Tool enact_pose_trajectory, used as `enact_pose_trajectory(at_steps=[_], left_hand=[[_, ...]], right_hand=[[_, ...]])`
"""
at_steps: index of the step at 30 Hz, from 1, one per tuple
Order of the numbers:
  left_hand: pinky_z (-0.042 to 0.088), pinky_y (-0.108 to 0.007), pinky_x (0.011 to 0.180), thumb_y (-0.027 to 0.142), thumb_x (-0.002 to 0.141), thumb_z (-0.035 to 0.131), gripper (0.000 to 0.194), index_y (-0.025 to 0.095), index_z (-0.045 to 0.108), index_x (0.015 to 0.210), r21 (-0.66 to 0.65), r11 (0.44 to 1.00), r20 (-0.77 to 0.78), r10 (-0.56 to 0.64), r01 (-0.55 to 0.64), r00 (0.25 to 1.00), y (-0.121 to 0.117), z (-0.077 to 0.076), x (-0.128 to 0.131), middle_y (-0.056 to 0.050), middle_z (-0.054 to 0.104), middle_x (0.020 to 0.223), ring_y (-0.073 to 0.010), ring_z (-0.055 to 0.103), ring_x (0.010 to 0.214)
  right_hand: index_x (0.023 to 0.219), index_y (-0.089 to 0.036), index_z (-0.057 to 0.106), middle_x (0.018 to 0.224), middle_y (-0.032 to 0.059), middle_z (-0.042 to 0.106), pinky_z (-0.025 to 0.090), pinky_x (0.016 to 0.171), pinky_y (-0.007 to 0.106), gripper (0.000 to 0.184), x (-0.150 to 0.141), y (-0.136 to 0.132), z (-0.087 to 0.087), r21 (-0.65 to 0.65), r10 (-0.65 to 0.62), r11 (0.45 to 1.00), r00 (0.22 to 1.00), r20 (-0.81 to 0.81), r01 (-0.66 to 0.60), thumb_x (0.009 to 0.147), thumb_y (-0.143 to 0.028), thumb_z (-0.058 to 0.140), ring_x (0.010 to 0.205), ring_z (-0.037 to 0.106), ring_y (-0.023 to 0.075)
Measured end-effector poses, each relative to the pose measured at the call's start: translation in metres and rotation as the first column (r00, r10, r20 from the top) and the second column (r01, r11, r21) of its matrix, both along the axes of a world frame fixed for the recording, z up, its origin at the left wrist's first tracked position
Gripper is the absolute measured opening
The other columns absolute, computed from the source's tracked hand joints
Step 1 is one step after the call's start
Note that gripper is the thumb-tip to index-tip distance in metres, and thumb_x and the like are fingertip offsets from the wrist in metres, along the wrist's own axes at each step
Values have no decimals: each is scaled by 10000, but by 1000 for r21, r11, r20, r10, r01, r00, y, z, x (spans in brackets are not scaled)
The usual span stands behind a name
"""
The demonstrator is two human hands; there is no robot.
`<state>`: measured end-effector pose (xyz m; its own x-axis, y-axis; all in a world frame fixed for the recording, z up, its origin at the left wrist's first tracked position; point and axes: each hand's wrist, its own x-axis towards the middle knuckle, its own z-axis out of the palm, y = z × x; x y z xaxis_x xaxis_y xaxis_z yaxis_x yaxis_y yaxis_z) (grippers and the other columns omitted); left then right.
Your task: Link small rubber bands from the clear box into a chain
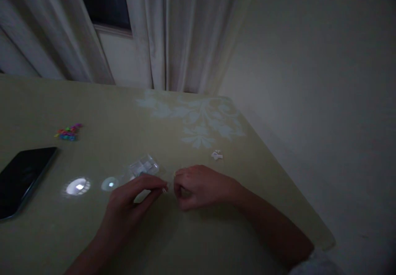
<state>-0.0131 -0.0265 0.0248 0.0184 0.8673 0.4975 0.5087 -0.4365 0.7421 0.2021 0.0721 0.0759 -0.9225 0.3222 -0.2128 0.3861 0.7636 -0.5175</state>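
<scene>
My left hand (134,196) is closed in a pinch, thumb against index finger. Small pale tips of something show at its fingertips, too small to name. Just to the right, a short gap away, my right hand (198,187) curls its fingers against the thumb; whatever it may hold is hidden. A clear plastic box with compartments (145,165) lies right behind my left hand, partly covered by it. Beyond my right hand rest a few small white pieces (217,155).
A heap of small bright-coloured pieces (68,132) sits at the left on the glossy table (105,110). In front of it lies a dark phone (26,180). Curtains (192,31) hang behind the table, and a wall (309,81) runs along its right edge.
</scene>
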Motion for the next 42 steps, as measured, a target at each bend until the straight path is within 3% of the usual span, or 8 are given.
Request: enact_pose_trajectory(at_steps=[4,9,20,24,29,31,35,42], left_hand=[[593,-156,711,205,961,682,136,300,762,1016,25,996,15,-91,91,996,1,1,1,51,810,876,-111,774,762],[600,-168,755,185,969,676,167,304,755,1055,59,992,33,-111,108,993,0,-1,-1,35,808,938,-116,775,832],[600,-188,722,184,964,664,236,353,793,1067,27,999,23,27,-27,999,-3,1,-2,37,803,945,-128,778,832],[610,-177,763,182,972,671,261,365,791,1115,46,999,-14,-3,4,1000,-4,-4,-2,33,817,1053,-129,795,898],[615,-213,798,190,957,690,202,338,771,1069,40,999,1,16,-16,1000,-5,-6,-1,37,815,990,-141,785,894],[610,-216,807,200,961,680,185,332,756,1065,-8,999,14,49,-49,999,-6,-7,0,43,812,983,-135,779,884],[605,-220,810,249,974,679,157,334,739,1092,-93,988,57,126,-121,990,-9,-7,2,46,816,1003,-138,780,902],[594,-260,822,239,962,695,145,339,759,1044,-56,993,39,106,-104,994,-5,-6,1,35,800,988,-151,761,898]], right_hand=[[918,-158,717,845,-21,643,424,712,223,132,-4,2,1,-198,-67,980,962,-265,14,804,-171,782,755,563,116],[862,-171,727,765,-49,579,399,653,214,109,-3,1,-2,-288,-210,952,904,-372,103,775,-172,792,698,512,103],[838,-164,727,768,-39,583,399,643,216,105,0,2,3,-354,-347,908,877,-334,224,748,-139,775,695,497,103],[878,-158,733,759,-47,543,380,613,212,107,-3,-3,1,-461,-385,863,859,-337,206,786,-191,778,675,465,93],[963,-162,743,703,-76,443,327,568,208,190,-4,-1,-4,-582,-413,790,870,-270,195,859,-315,788,611,388,77],[1014,-162,754,706,-70,466,337,576,212,202,-3,5,-7,-522,-402,825,875,-270,217,892,-323,768,619,418,84],[934,-150,774,789,-13,608,376,683,241,65,-1,16,-18,-134,-303,951,928,-218,279,884,-172,739,743,545,121],[973,-178,743,982,60,722,382,713,271,101,-6,7,-36,124,-244,962,970,-25,245,940,-223,658,850,631,171]])
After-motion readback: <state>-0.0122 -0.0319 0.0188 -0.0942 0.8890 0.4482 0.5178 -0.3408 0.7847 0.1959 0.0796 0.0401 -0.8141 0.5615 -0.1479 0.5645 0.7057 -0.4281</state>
